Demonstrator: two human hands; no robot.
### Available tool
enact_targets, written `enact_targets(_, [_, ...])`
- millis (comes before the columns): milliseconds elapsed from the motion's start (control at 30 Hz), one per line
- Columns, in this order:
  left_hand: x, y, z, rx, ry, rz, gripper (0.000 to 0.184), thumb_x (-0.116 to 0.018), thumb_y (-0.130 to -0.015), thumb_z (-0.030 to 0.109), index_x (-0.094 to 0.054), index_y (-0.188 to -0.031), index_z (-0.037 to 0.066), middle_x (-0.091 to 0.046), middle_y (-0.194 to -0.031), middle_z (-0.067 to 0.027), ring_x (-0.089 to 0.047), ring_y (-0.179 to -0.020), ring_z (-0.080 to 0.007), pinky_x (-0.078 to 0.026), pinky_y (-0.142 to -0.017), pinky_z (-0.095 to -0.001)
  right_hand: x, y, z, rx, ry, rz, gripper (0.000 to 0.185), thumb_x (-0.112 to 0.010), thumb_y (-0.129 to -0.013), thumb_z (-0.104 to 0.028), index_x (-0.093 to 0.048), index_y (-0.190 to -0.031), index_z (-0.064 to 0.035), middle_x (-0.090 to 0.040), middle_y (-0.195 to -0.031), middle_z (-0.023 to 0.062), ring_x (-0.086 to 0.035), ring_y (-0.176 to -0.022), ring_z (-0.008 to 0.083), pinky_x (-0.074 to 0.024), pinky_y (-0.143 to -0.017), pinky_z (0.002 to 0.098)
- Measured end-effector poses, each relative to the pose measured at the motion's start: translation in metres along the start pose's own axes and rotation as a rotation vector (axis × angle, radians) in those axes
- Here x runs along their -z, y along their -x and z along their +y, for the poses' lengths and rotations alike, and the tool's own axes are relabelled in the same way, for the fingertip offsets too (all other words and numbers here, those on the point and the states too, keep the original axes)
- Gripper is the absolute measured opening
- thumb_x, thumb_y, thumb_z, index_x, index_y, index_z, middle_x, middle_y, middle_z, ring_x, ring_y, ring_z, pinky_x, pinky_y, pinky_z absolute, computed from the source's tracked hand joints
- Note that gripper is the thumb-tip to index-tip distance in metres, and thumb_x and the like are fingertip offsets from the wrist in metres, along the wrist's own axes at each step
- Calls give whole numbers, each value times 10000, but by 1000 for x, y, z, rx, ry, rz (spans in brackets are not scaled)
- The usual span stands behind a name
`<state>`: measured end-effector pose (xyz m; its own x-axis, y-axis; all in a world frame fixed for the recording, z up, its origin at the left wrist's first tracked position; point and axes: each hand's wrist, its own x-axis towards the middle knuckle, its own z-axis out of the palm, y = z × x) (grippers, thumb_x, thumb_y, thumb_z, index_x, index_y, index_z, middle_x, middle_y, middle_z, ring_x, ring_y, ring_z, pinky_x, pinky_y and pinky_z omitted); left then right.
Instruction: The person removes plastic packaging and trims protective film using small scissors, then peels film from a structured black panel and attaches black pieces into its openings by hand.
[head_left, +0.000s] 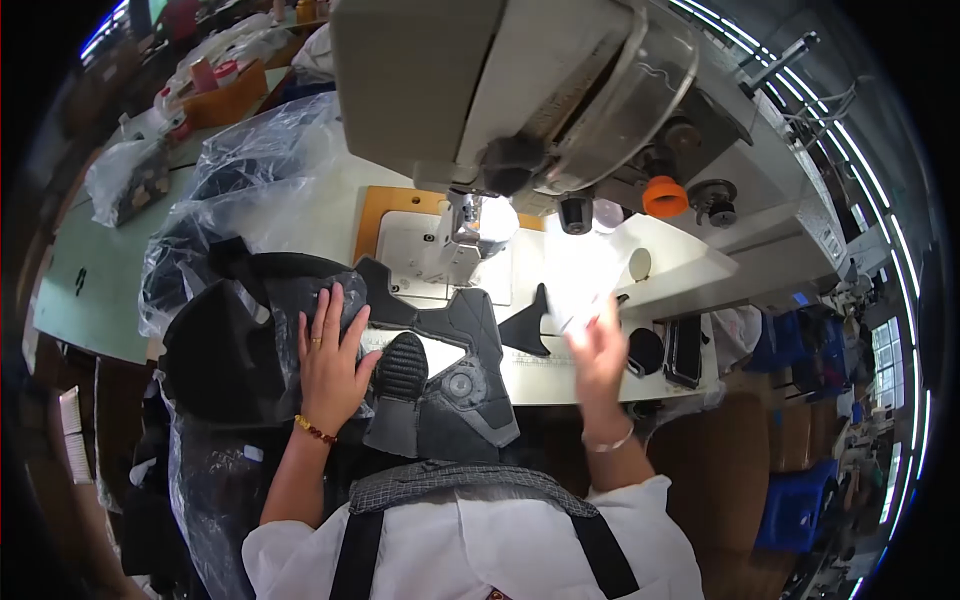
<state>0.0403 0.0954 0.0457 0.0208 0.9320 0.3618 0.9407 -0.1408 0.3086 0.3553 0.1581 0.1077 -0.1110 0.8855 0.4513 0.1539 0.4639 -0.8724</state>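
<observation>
My left hand (335, 355) lies flat, fingers spread, on a dark grey and black sewn piece (465, 385) with cut-out openings and a ribbed oval pad (402, 366). Over to the right, my right hand (600, 350) is raised above the white table, its fingers bunched and blurred by motion in bright glare. Whether it holds anything cannot be made out. A small black pointed piece (527, 322) lies between that hand and the sewn piece. Behind them stands the sewing machine (465, 240), its needle area brightly lit.
Clear plastic wrap (260, 150) covers dark material at the left. A bag of small pieces (130, 180) rests on a green table (85, 270). Right of my right hand are a round black item (645, 351) and a black tray (683, 351). The machine head (420, 80) overhangs the table.
</observation>
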Motion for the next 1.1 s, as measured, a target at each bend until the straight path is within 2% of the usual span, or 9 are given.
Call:
enact_targets(67, [2, 2, 0, 0, 20, 19, 569, -692, -864, 227, -534, -1394, 93, -237, -1606, -184, -215, -1487, -359, -172, -1183, -548, -24, 41, -6, 184, 272, -176, 64, -610, -849, -10, -546, -842, -16, -523, -1292, 199, -563, -1061, 240, -444, -938, 342])
enact_targets(133, [6, 1, 0, -12, 44, 41, 571, -694, -864, 228, -533, -1395, 94, -236, -1605, -183, -216, -1484, -365, -172, -1181, -557, -35, 66, -3, 23, 129, -235, 91, -622, -827, -11, -540, -792, -24, -518, -1303, 210, -567, -1059, 305, -433, -959, 394])
enact_targets(233, [8, 1, 1, -18, 34, 30, 579, -701, -859, 226, -531, -1397, 97, -236, -1605, -181, -219, -1481, -371, -168, -1179, -571, -36, 81, 4, -116, 82, -333, 112, -600, -812, -22, -515, -742, -40, -536, -1330, 208, -547, -1101, 283, -415, -985, 415])
enact_targets(333, [5, 2, 1, -18, 24, 49, 579, -711, -848, 254, -546, -1387, 120, -254, -1599, -174, -227, -1481, -353, -159, -1171, -604, -26, 73, -4, 86, 180, -442, 126, -591, -798, -19, -498, -716, -43, -558, -1341, 213, -563, -1119, 282, -418, -988, 407])
enact_targets(533, [5, 4, 2, -30, -90, 65, 610, -727, -826, 249, -539, -1396, 142, -289, -1589, -160, -224, -1483, -344, -130, -1164, -628, -22, 45, -38, -154, -227, -823, 103, -563, -825, -13, -496, -748, -29, -596, -1300, 202, -609, -1124, 254, -478, -947, 377])
enact_targets(867, [30, 18, 13, -31, -44, 126, 613, -700, -854, 276, -516, -1417, 120, -303, -1580, -184, -249, -1474, -368, -100, -1178, -606, -18, 36, -19, -224, -420, -564, 121, -550, -858, -37, -501, -749, -27, -639, -1202, 228, -602, -1120, 253, -426, -1032, 388])
enact_targets(1000, [37, 29, 15, -76, 98, 385, 457, -716, -829, 178, -625, -1262, 65, -563, -1357, -161, -519, -1266, -348, -297, -1116, -531, -17, 41, -21, -234, -491, -512, 89, -554, -831, -10, -509, -757, -28, -627, -1196, 241, -596, -1120, 265, -429, -1022, 407])
enact_targets(1033, [41, 27, 22, -107, 158, 437, 403, -748, -801, 161, -661, -1176, 42, -655, -1182, -144, -628, -1070, -317, -437, -987, -449, -18, 39, -26, -195, -456, -547, 81, -556, -826, -7, -512, -760, -26, -624, -1203, 238, -592, -1124, 267, -431, -1019, 406])
enact_targets(1100, [39, 39, 32, -55, 444, 149, 390, -715, -855, 256, -660, -1155, 12, -672, -1137, -148, -652, -1009, -303, -479, -916, -396, -20, 39, -29, -112, -354, -636, 52, -570, -811, -5, -533, -779, -21, -608, -1249, 216, -573, -1139, 267, -439, -1008, 396])
